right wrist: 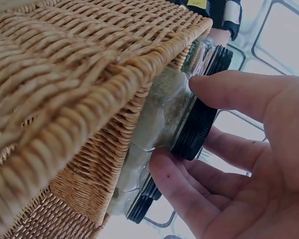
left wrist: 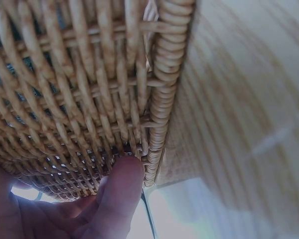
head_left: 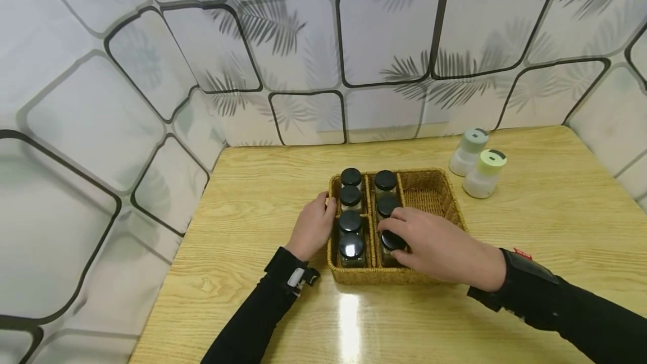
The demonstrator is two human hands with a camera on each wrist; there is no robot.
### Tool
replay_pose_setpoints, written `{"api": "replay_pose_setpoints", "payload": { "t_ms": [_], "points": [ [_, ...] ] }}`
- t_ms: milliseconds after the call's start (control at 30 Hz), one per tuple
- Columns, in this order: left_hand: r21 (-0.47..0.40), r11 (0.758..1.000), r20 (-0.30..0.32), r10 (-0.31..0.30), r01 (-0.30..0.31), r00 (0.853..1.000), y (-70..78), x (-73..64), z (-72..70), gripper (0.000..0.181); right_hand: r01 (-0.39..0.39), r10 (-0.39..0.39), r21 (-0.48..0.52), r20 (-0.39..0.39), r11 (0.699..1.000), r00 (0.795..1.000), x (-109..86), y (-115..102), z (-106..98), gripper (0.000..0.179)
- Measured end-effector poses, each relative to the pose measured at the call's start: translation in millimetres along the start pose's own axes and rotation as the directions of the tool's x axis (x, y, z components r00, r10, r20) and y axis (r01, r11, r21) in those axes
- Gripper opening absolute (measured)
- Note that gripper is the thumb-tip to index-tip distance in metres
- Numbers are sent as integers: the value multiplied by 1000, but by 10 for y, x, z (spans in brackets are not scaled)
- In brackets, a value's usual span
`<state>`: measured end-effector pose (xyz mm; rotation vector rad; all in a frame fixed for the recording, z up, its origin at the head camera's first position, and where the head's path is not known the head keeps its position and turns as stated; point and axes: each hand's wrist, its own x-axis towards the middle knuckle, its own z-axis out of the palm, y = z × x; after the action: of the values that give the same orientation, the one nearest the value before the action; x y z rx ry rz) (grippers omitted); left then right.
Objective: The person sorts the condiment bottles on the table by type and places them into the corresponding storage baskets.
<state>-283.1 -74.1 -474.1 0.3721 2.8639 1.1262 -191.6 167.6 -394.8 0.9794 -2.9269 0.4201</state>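
In the head view, my right hand [head_left: 437, 240] pinches a black-lidded glass jar [head_left: 392, 243] at the front of the middle compartment of a wicker basket [head_left: 404, 276]. The right wrist view shows the thumb and fingers round this jar's black lid [right wrist: 197, 129]; its lower part is inside the basket. My left hand [head_left: 312, 228] rests against the basket's left side. In the left wrist view a finger [left wrist: 122, 191] lies along the woven outer wall [left wrist: 74, 94]. More black-lidded jars stand two in each left compartment, and two behind the pinched jar.
The basket's right compartment [head_left: 427, 201] shows its woven bottom. Behind it to the right stand two white bottles, one with a grey-green cap [head_left: 475, 139] and one with a yellow-green cap [head_left: 490, 162]. Patterned curtains [head_left: 303, 60] border the wooden table [head_left: 263, 184] at the back and sides.
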Motion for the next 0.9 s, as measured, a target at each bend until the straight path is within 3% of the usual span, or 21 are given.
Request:
{"api": "replay_pose_setpoints", "payload": {
  "t_ms": [900],
  "points": [
    [-19, 1000, 3, 15, -15, 1000, -10, -3, 0, 56, -22, 22, -22, -3, 1000, 1000, -26, 32, 24, 47]
  ]
}}
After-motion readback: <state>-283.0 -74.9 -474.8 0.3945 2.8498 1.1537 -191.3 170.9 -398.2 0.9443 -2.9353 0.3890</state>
